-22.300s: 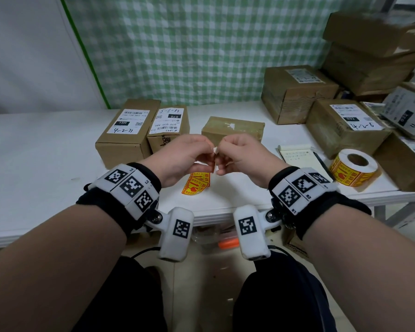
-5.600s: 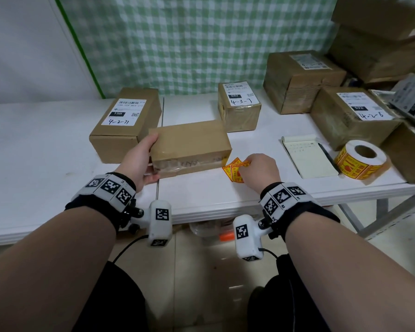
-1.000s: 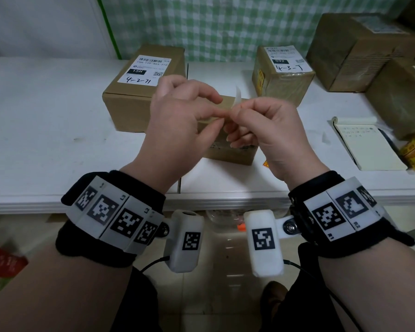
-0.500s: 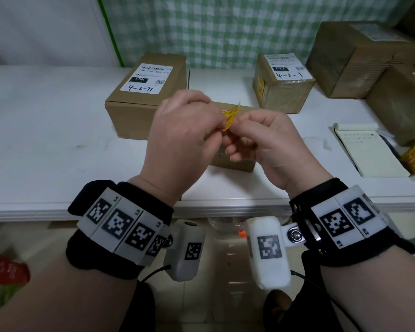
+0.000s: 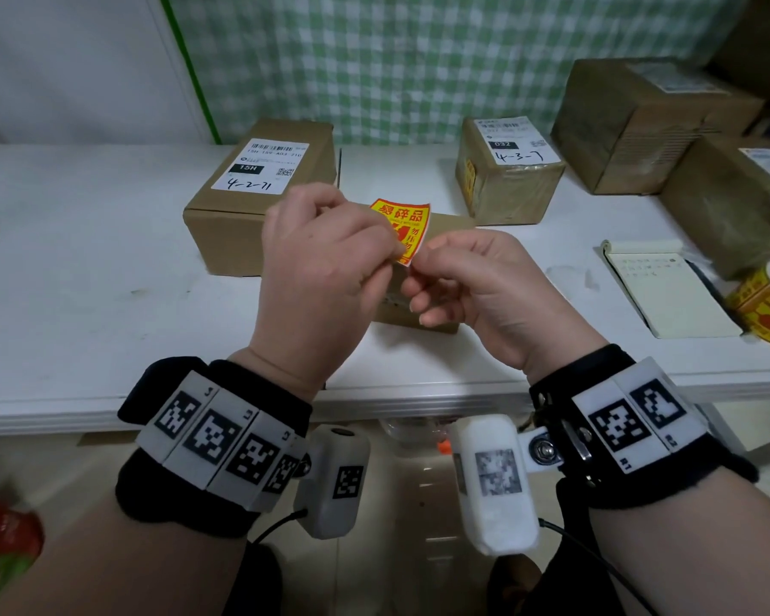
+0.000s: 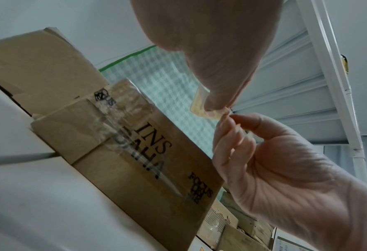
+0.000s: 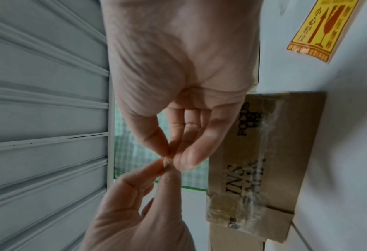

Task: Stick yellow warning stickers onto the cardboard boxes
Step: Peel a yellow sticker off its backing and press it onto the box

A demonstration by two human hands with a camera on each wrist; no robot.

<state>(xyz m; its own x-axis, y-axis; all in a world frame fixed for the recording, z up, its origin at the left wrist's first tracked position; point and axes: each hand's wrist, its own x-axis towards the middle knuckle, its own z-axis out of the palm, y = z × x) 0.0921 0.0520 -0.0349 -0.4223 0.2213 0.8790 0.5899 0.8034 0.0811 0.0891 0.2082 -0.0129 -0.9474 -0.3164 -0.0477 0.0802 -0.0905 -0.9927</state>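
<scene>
Pinching the yellow warning sticker (image 5: 402,229) at its lower corner, the left hand (image 5: 321,277) holds it upright in the air, printed face toward the person, while the right hand (image 5: 476,282) nips the same corner with thumb and forefinger tight together, seemingly working at the backing. Both grips are narrow and crowded onto one small edge. Directly beneath sits the plain cardboard box (image 6: 148,163), taped along its seam and bearing no sticker. The risks, as judged: the freed adhesive may fold onto itself or cling to a fingertip, or the thin paper may tear at the corner. Laying it over the glossy tape could leave it wrinkled or poorly bonded. A spare sticker (image 7: 320,28) lies on the white table (image 5: 107,277) beside the box.
</scene>
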